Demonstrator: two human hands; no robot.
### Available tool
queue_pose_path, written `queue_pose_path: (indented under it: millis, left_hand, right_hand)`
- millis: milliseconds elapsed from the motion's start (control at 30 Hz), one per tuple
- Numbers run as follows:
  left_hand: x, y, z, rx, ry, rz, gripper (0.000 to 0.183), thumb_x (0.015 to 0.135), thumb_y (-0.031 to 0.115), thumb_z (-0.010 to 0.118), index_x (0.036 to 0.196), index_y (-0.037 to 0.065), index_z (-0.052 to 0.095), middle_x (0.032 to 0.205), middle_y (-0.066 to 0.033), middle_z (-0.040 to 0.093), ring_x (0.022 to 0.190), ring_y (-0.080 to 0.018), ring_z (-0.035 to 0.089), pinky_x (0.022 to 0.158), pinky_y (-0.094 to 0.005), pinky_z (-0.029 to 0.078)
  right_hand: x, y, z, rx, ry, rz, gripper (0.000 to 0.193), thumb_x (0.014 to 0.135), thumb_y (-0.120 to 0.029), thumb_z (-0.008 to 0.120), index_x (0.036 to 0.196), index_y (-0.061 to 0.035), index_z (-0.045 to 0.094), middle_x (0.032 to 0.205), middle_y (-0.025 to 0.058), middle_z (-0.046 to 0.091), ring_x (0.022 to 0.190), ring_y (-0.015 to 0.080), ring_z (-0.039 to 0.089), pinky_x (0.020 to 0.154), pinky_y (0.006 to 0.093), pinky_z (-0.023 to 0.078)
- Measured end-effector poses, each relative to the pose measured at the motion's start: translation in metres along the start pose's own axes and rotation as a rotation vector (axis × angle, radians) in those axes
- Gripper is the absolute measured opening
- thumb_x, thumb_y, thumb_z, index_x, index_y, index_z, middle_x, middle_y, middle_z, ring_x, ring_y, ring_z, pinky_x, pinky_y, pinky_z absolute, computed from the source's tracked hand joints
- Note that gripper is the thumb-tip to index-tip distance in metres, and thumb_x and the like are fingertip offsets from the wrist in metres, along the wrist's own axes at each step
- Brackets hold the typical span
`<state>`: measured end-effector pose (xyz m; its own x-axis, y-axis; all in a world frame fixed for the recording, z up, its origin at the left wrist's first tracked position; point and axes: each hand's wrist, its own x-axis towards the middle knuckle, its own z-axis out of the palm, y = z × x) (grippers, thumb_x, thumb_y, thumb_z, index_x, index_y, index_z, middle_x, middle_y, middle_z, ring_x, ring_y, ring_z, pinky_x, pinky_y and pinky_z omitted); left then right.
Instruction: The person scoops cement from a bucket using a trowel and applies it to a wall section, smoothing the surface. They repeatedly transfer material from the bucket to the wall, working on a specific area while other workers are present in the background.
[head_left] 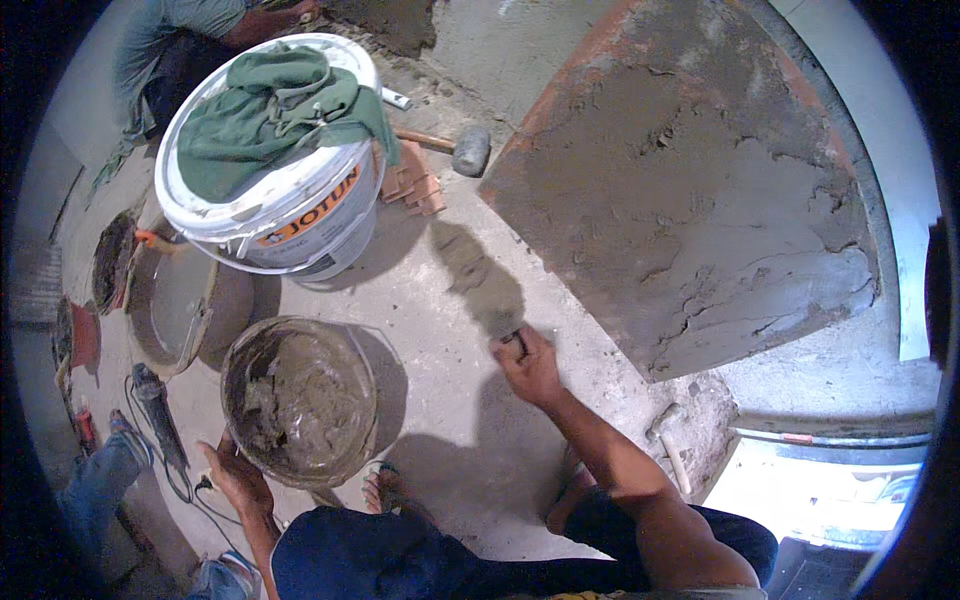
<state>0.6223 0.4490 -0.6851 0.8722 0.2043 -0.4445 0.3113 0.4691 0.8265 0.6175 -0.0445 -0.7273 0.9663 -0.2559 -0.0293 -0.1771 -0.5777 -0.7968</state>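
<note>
My right hand [530,370] is closed around the handle of a trowel [478,275]. Grey-brown mortar coats its long blade, which points up and to the left over the floor. A round bucket [368,405] of wet, lumpy mortar [315,390] stands in front of me on the left. Beside its near-left wall is my left hand [240,482], thumb spread away from the fingers. The fingers are partly hidden along the bucket, and whether they touch it I cannot tell.
A large mortar-smeared slab [690,220] lies at the right. Farther left stand a white tub [330,225] with a green cloth [270,130] on top, another bucket [150,320] and an angle grinder [160,415]. A mallet [470,152] lies beyond. Another person [185,50] crouches at the far left.
</note>
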Motion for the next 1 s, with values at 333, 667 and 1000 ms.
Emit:
queue_pose_path:
  millis: [333,667,1000]
  left_hand:
    - [0.019,0.016,-0.018,0.642,0.399,0.137,0.08,0.104,0.069,0.026,0.141,0.007,0.06,0.128,-0.0144,0.061,0.104,-0.0285,0.059,0.093,-0.0395,0.046]
    - [0.008,0.054,-0.056,0.893,0.522,1.119,0.058,0.109,0.038,0.035,0.145,-0.005,0.049,0.144,-0.0209,0.053,0.135,-0.0317,0.047,0.115,-0.0465,0.032]
    - [-0.062,0.115,0.175,0.532,0.202,1.45,0.064,0.103,0.042,0.037,0.147,-0.003,0.047,0.15,-0.025,0.048,0.132,-0.0379,0.051,0.111,-0.0494,0.039]
  right_hand:
    - [0.095,0.031,-0.062,0.262,-0.007,0.381,0.028,0.102,-0.032,0.061,0.092,-0.0066,0.054,0.066,0.0027,0.055,0.045,0.0118,0.052,0.039,0.0294,0.04]
    - [0.139,-0.09,-0.209,0.294,-0.045,0.367,0.031,0.104,-0.036,0.056,0.102,-0.0055,0.055,0.073,0.0042,0.058,0.046,0.0128,0.054,0.039,0.0309,0.044]
    - [0.167,-0.17,-0.32,0.354,-0.022,0.241,0.032,0.105,-0.039,0.053,0.098,-0.0075,0.054,0.07,0.001,0.055,0.048,0.0107,0.052,0.041,0.0284,0.048]
